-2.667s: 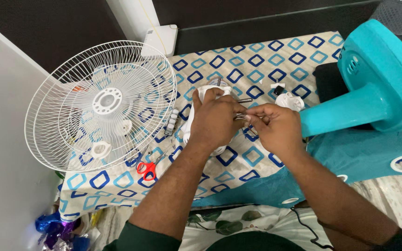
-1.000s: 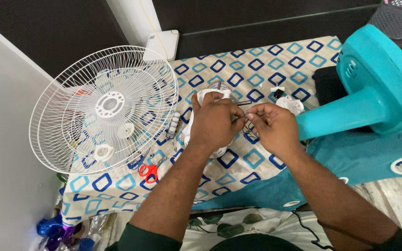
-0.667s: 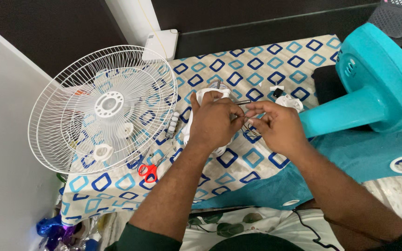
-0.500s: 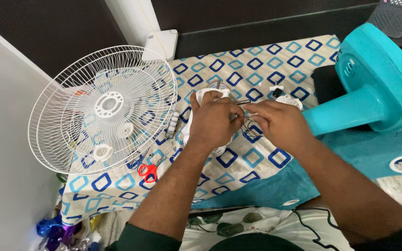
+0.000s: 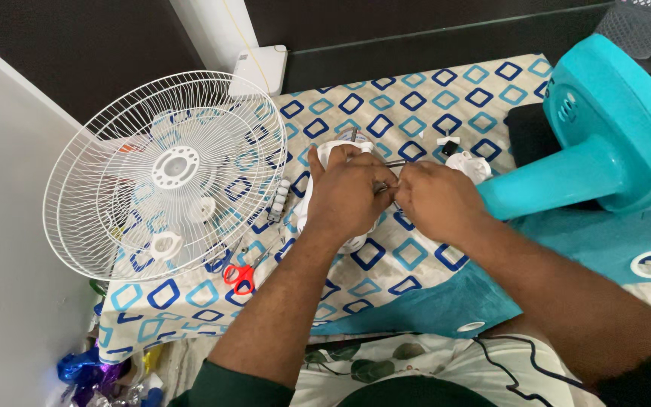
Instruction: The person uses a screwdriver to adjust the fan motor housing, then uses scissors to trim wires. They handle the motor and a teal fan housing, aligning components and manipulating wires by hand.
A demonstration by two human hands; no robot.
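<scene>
My left hand [image 5: 352, 197] lies closed over a white plastic fan housing [image 5: 327, 154] on the patterned cloth [image 5: 416, 113]. My right hand [image 5: 437, 202] meets it from the right, its fingertips pinching a small metal part [image 5: 380, 186] at the housing's edge. A thin metal rod [image 5: 395, 163] sticks out just above the fingers. Most of the housing is hidden under my left hand.
A white wire fan guard [image 5: 167, 173] leans at the left. A turquoise fan base and stem [image 5: 604, 143] stand at the right, with a small white part [image 5: 470, 164] next to them. Red-handled scissors [image 5: 240, 275] lie near the cloth's front edge.
My hands stay together on the white housing; the fingers shift only slightly. The view has drifted a little.
</scene>
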